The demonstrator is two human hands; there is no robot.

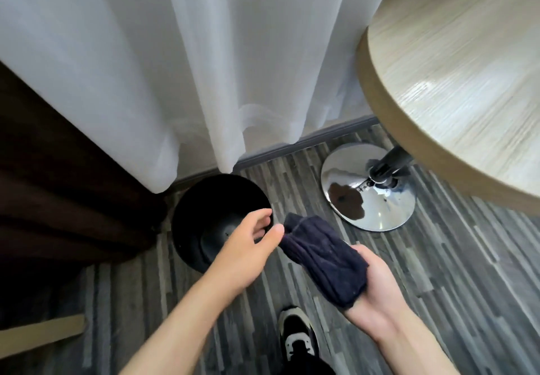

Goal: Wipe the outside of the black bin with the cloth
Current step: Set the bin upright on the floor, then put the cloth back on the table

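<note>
A round black bin (204, 208) stands on the floor below the white curtain, its open top facing me. My left hand (248, 252) hovers over the bin's near right rim with fingers spread, its thumb touching the far end of the cloth; whether it touches the bin I cannot tell. A folded dark navy cloth (324, 260) lies across the palm of my right hand (374, 290), to the right of the bin and above the floor.
A round wooden table (455, 88) overhangs at the right on a chrome pedestal base (371, 199). White curtains (204, 68) hang behind the bin, a dark brown drape (58, 199) to its left. My shoe (298, 333) is on the striped grey floor.
</note>
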